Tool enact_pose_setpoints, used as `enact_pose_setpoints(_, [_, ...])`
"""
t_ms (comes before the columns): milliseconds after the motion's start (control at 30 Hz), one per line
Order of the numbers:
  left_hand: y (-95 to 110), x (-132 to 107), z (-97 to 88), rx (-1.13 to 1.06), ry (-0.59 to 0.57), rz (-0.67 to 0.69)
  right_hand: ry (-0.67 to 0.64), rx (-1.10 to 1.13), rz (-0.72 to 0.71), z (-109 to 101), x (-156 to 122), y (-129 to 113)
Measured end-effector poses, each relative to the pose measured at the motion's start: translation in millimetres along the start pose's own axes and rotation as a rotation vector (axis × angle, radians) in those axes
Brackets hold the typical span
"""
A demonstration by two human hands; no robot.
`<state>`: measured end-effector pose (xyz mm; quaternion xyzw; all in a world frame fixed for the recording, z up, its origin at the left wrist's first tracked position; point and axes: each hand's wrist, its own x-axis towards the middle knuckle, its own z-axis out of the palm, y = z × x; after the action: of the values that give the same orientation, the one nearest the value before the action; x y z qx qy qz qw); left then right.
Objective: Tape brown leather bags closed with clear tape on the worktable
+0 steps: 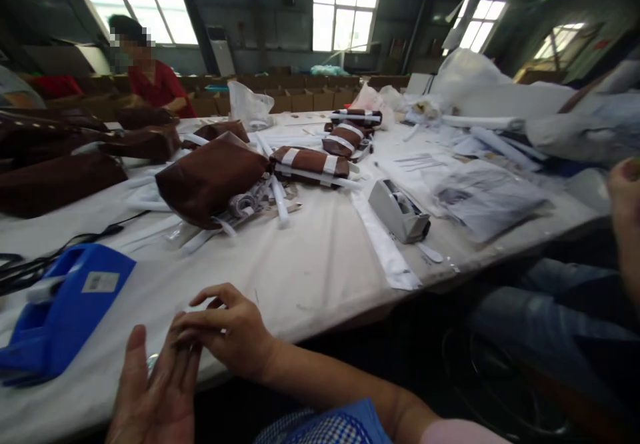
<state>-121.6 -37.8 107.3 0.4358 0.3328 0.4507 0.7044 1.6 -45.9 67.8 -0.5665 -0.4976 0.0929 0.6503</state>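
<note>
- Head view, and both hands meet at the near edge of the white-covered table (325, 264), fingertips against fingers!
- Left hand (155, 391): thumb raised well away, the other fingers stretched out and lying close together.
- Right hand (237, 331) comes across from the side, fingers bent, tips resting on the left hand's fingers; whether they pinch something thin, one cannot tell.
- Just beside them sits the blue tape dispenser (75, 317), on the table to the left, a pale label on its side, neither hand touching it.
- Beyond that, black straps (65, 257) trail across the cloth.
- Centre stage, a plump brown bag (210, 177) lies among white tubes, and just beside it a brown bundle (310, 164) wears white bands.
- Over to the right, a grey tape dispenser (397, 214) stands near a white strip (383, 244), with flat plastic packaging (490, 197) behind.
- Across the table, a co-worker in red (160, 87); at the right edge, another person's hand (627, 214) above denim-clad legs (550, 304).
</note>
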Motion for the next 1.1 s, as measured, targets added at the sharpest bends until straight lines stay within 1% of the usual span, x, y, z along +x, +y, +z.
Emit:
enact_pose_setpoints(67, [-1.4, 4.5, -1.1, 0.026, -0.019, 0.005, 0.007, 0.075, 0.073, -8.8, 5.1, -7.7])
enact_pose_setpoints(133, [0.1, 7.9, -0.6, 0.092, -0.007, 0.008, -0.033, 0.16, 0.107, -16.8, 9.3, -15.6])
enact_pose_setpoints(233, [6.2, 9.5, 2.3, 0.214, 0.026, 0.048, -0.116, 0.276, 0.039, -26.8, 11.6, -26.2])
enact_pose_setpoints(300, [10.9, 10.5, 4.2, 0.286, 0.0, 0.131, -0.127, 0.308, 0.043, -30.9, 11.2, -30.8])
enact_pose_setpoints(333, [13.1, 11.2, 5.0, 0.316, -0.024, 0.181, -0.12, 0.326, 0.083, -31.8, 11.0, -32.2])
enact_pose_setpoints(400, [16.5, 12.6, 6.3, 0.369, -0.063, 0.267, -0.093, 0.418, 0.229, -30.9, 10.4, -33.5])
enact_pose_setpoints(467, [18.1, 12.7, 7.7, 0.421, -0.062, 0.319, -0.06, 0.549, 0.402, -27.2, 9.1, -34.4])
enact_pose_setpoints(533, [17.8, 10.9, 8.6, 0.49, -0.032, 0.348, -0.038, 0.646, 0.516, -22.9, 7.3, -35.1])
enact_pose_setpoints(600, [16.9, 8.0, 7.4, 0.553, 0.016, 0.4, 0.008, 0.71, 0.582, -20.8, 6.5, -34.2])
enact_pose_setpoints(633, [16.8, 6.6, 5.8, 0.575, 0.05, 0.438, 0.058, 0.743, 0.625, -21.1, 6.9, -32.9])
enact_pose_setpoints(700, [18.4, 4.9, 1.4, 0.589, 0.123, 0.516, 0.205, 0.821, 0.729, -24.0, 9.4, -28.8])
enact_pose_setpoints(767, [21.3, 5.2, -2.2, 0.602, 0.162, 0.571, 0.341, 0.9, 0.807, -27.3, 12.3, -24.7])
enact_pose_setpoints(800, [22.6, 6.0, -2.7, 0.617, 0.151, 0.593, 0.373, 0.934, 0.828, -27.9, 13.2, -23.7])
enact_pose_setpoints(833, [23.2, 7.2, -1.9, 0.64, 0.117, 0.613, 0.373, 0.966, 0.84, -27.5, 13.3, -23.7])
enact_pose_setpoints(900, [21.9, 9.8, 3.3, 0.679, 0.008, 0.63, 0.299, 1.011, 0.85, -23.1, 11.1, -27.3])
enact_pose_setpoints(1000, [13.9, 13.4, 15.3, 0.661, -0.139, 0.553, 0.152, 0.997, 0.783, -13.2, 3.9, -37.2])
enact_pose_setpoints(1067, [7.7, 15.9, 20.7, 0.62, -0.178, 0.5, 0.105, 0.956, 0.709, -9.3, -0.5, -42.1])
enact_pose_setpoints(1100, [5.2, 17.3, 21.7, 0.603, -0.179, 0.482, 0.089, 0.932, 0.682, -8.7, -2.2, -43.4])
